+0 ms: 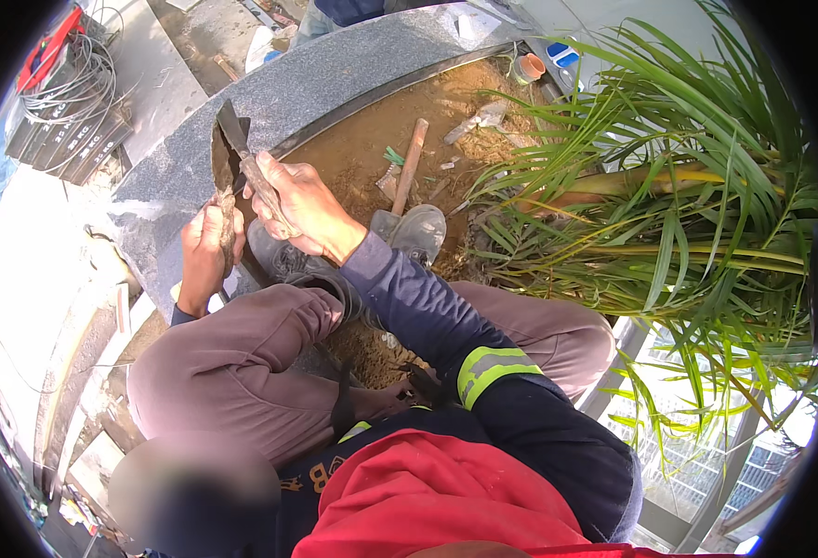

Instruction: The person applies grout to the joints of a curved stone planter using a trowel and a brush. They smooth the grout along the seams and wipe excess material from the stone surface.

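Note:
My left hand (204,244) is closed round the dirty handle of a trowel (222,167), whose blade points up, crusted with dirt. My right hand (302,206) grips the mud-caked handle of a second tool (230,127), perhaps a trowel or scraper, its dark blade overlapping the first; whether the blades touch I cannot tell. Below my hands are my dusty shoes (416,232), resting in a planter bed of brown soil (362,158). A wooden stick (412,153) and scraps of plastic lie on the soil beyond them.
A curved granite edge (167,186) borders the bed. A leafy palm (669,214) fills the right. Coiled cable (70,84) lies on dark slabs at upper left. An orange cup (530,68) sits at the far rim. Another person's legs (330,14) show at the top.

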The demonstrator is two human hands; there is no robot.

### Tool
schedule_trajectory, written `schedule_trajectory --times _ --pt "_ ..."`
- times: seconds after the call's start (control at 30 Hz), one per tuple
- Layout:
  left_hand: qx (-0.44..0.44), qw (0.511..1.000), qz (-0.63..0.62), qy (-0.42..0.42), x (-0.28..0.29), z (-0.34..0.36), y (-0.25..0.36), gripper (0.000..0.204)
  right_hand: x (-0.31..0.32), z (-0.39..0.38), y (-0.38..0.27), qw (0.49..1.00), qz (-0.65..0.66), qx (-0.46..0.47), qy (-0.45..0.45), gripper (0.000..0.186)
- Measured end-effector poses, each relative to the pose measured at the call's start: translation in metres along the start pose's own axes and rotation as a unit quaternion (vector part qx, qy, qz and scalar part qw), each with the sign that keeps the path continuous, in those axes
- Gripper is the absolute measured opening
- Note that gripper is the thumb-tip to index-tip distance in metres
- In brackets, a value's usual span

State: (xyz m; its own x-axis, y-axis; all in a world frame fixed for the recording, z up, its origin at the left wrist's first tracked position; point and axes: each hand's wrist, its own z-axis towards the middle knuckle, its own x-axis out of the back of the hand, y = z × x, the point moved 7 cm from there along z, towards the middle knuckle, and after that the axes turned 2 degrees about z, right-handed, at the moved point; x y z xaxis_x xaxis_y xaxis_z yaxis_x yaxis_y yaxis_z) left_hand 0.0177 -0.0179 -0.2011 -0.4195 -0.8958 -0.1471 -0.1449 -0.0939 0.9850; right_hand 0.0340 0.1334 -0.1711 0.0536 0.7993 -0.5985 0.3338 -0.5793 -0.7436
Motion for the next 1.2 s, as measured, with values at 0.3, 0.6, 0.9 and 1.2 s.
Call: schedule_trajectory --times 0.3,0.6,0.9,1.2 --pt "-0.047 0.998 0.032 -0.013 -0.016 0.013 0.027 0.052 0.011 0.008 -0.048 0.999 -0.028 0.042 -0.017 0.053" --pt "-0.047 0.998 0.027 -0.017 -0.002 0.018 0.041 0.053 -0.004 0.017 -0.047 0.999 0.009 0.052 -0.01 0.051" --pt "-0.03 0.999 -0.003 -0.031 -0.022 0.018 0.036 0.043 0.006 0.022 -0.05 0.995 0.081 0.046 0.023 0.052" --pt "-0.006 0.999 -0.009 -0.036 -0.029 0.026 0.02 0.048 0.023 0.016 -0.043 0.997 0.053 0.049 0.036 0.051"
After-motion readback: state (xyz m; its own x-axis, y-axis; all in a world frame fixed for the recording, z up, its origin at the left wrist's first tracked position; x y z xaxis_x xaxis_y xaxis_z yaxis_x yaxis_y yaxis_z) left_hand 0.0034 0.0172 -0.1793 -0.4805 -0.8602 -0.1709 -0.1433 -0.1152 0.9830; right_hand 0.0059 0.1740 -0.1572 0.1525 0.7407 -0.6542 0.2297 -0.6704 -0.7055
